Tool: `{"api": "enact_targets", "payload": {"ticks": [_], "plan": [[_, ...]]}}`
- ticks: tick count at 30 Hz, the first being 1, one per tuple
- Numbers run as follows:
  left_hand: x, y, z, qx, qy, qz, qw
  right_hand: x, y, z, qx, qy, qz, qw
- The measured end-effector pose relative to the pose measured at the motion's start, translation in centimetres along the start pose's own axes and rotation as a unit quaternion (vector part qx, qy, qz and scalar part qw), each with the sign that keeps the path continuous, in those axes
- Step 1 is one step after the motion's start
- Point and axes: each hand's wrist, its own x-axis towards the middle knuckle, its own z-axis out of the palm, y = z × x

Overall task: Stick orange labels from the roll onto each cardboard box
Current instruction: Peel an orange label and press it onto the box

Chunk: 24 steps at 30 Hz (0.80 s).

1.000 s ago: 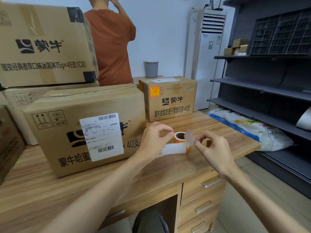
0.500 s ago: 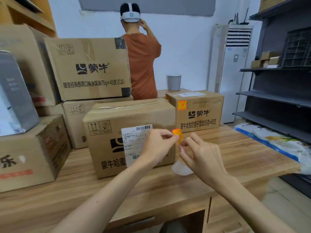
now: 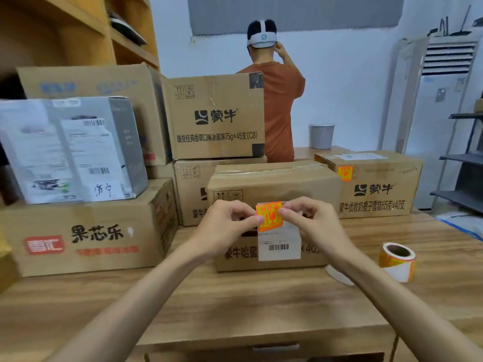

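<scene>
1. The left hand (image 3: 224, 226) and the right hand (image 3: 311, 226) are raised together in front of the middle box (image 3: 274, 181), with both forearms reaching in from the bottom edge.
2. Between them is one orange label (image 3: 269, 217), square and facing the camera.
3. The left grip pinches the label's left edge between thumb and forefinger, and the right grip pinches its right edge the same way. The other fingers of both hands are curled.
4. The label overlaps the top of a white shipping sticker (image 3: 279, 244) with a barcode on the box's front face. I cannot tell whether it already touches the box.
5. The label roll (image 3: 397, 259) stands on the tabletop (image 3: 235, 296) to the right of the right wrist, apart from both hands, with its core opening upward.
6. A white strip of backing paper (image 3: 338, 275) lies on the wood beside the roll, partly hidden by the right forearm.
7. The right box (image 3: 379, 194), behind and to the right of the middle one, carries an orange sticker (image 3: 345, 173) at the upper left of its front.
8. On the left, a grey-and-white carton (image 3: 73, 150) sits tilted on a low box (image 3: 86, 231).
9. Behind the boxes, a person in an orange shirt (image 3: 279, 105) stands with their back turned.
</scene>
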Motion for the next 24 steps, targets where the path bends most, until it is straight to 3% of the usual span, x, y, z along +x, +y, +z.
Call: {"api": "enact_targets", "payload": {"ticks": [7,16,24], "plan": [[-0.9,-2.3,-3.9,0.033,0.07,-0.016,0.997,1.3,-1.1,4.8,-0.032,-0.028,-0.019,0.999],[0.6,-4.8,-3.8,0.074,0.214,-0.054,0.972,3.3,-0.9,8.3,-0.227,0.051,-0.1,0.967],[0.7,-4.7,-3.8,0.144,0.246,-0.059,0.957,3.8,-0.9,9.6,-0.268,0.072,-0.115,0.954]]}}
